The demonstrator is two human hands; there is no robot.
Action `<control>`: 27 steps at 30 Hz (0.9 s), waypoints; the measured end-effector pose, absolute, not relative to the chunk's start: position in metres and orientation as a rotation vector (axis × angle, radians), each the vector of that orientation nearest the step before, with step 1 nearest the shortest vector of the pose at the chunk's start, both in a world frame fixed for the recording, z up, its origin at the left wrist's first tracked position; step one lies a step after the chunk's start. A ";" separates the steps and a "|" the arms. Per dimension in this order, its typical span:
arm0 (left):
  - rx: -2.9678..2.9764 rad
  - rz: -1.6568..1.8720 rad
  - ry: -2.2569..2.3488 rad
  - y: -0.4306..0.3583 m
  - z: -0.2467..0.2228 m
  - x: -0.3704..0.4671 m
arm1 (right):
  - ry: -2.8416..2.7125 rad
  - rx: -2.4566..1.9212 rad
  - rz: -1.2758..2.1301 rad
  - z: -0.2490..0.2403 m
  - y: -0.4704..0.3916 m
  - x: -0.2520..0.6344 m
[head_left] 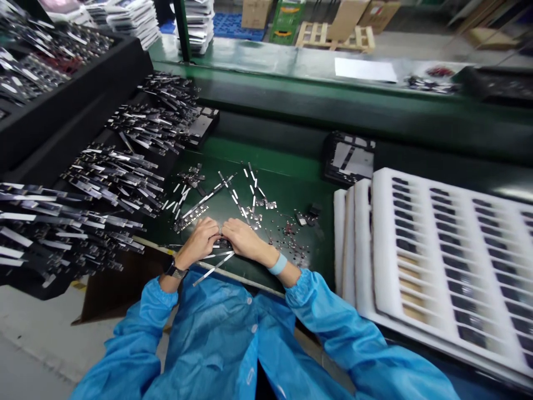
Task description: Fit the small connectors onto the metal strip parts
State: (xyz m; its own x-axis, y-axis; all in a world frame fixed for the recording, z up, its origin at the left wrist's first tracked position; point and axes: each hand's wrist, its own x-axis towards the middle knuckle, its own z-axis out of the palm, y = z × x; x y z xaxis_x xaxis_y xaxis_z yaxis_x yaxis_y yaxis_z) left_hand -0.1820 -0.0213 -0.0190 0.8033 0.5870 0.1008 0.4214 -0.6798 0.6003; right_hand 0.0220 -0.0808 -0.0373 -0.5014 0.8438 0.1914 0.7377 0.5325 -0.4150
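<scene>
Close together at the front edge of the green work surface, my left hand and my right hand are both closed, fingertips meeting. Between them is a small dark electronic part with flat strips, mostly covered by my fingers. A black-and-white flex strip sticks out below my hands past the edge. Just beyond my fingers lie loose flex strips and small circuit pieces. Tiny dark and reddish bits are scattered to the right of my right hand.
Thick bundles of flex strips fill the left side beside a black foam tray. White slotted foam trays are stacked at right. Dark trays with grey plates stand behind, one at right, one at left. A cardboard box sits below left.
</scene>
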 end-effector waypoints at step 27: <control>2.434 0.478 0.727 -0.016 -0.019 -0.206 | -2.449 -1.311 0.383 -0.043 -0.073 0.016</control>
State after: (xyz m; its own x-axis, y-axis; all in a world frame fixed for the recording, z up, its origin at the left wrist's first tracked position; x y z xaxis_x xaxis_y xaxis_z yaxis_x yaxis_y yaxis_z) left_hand -0.2058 -0.0163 -0.0187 0.7905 0.5875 0.1731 0.3924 -0.7028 0.5934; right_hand 0.0158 -0.0732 -0.0429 -0.5187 0.8388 0.1652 0.7482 0.5389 -0.3870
